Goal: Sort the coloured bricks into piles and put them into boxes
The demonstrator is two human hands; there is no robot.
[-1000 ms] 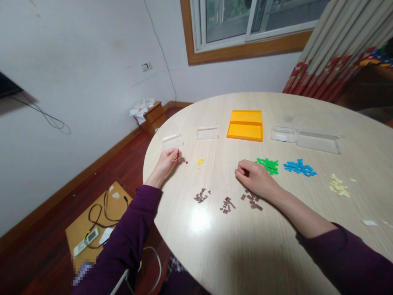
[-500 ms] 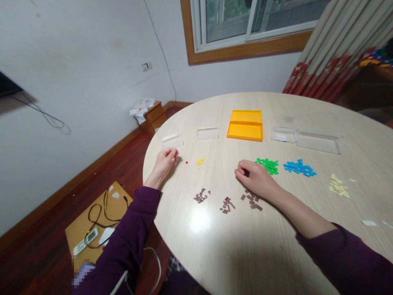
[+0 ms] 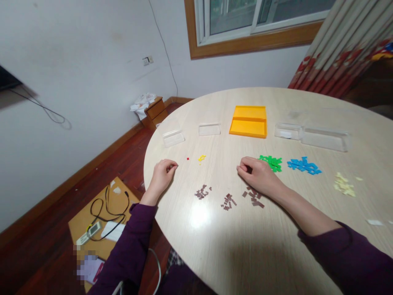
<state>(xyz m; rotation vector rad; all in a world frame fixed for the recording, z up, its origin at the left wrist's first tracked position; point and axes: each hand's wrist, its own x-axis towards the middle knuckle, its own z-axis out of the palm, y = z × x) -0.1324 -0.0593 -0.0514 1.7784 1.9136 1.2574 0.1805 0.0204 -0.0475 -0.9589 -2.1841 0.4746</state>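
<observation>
My left hand (image 3: 162, 175) is at the table's left edge, thumb and fingers pinched together; whatever is between the fingertips is too small or hidden to make out. Just right of it lie a small red piece (image 3: 188, 158) and a few yellow pieces (image 3: 202, 158). My right hand (image 3: 256, 173) rests with curled, closed fingers, its contents hidden. A pile of green pieces (image 3: 272, 163) lies right behind it, partly covered. Brown pieces (image 3: 253, 198) lie in front of it, with two more brown piles, one in the middle (image 3: 229, 202) and one at left (image 3: 202, 192).
Toward the back stand an open yellow case (image 3: 249, 127), clear boxes at left (image 3: 173, 139), centre-left (image 3: 209, 130) and right (image 3: 324, 139). Blue pieces (image 3: 303, 165) and cream pieces (image 3: 344, 184) lie to the right. A cardboard box (image 3: 75, 223) with a cable sits below the table's left edge.
My left hand has drawn back toward me, away from the clear box, with its fingers still pinched. My right hand stays in place, closed. The view has shifted slightly.
</observation>
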